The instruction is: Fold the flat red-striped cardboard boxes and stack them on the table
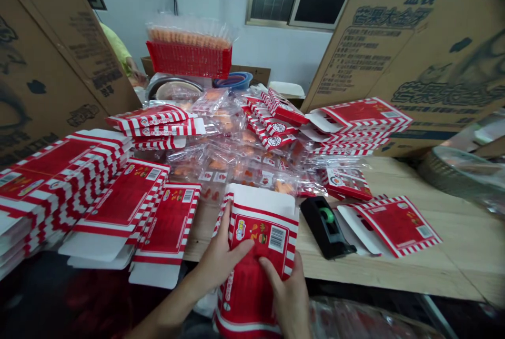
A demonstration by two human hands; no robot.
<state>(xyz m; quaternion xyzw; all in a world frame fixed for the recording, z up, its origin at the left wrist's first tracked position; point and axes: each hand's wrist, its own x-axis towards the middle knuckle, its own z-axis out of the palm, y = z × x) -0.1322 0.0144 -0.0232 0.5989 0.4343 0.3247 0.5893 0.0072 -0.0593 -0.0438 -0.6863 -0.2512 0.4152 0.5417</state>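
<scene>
Both my hands hold a red and white striped carton point(256, 255) at the table's near edge, its white top flap open and pointing away from me. My left hand point(219, 260) grips its left side, thumb up along the edge and a finger laid across the printed front. My right hand point(286, 294) clasps the lower right part, fingers pressed on the front. Just to the right stands a black tape dispenser point(326, 226) with a green roll.
Stacks of flat striped cartons point(118, 207) fan out at left, with more at the back right point(355, 118). Clear snack packets point(236, 162) are heaped in the middle. One flat carton point(394, 223) lies at right. Big cardboard boxes point(414, 39) flank the wooden table point(453, 260). A red basket point(189, 57) stands behind.
</scene>
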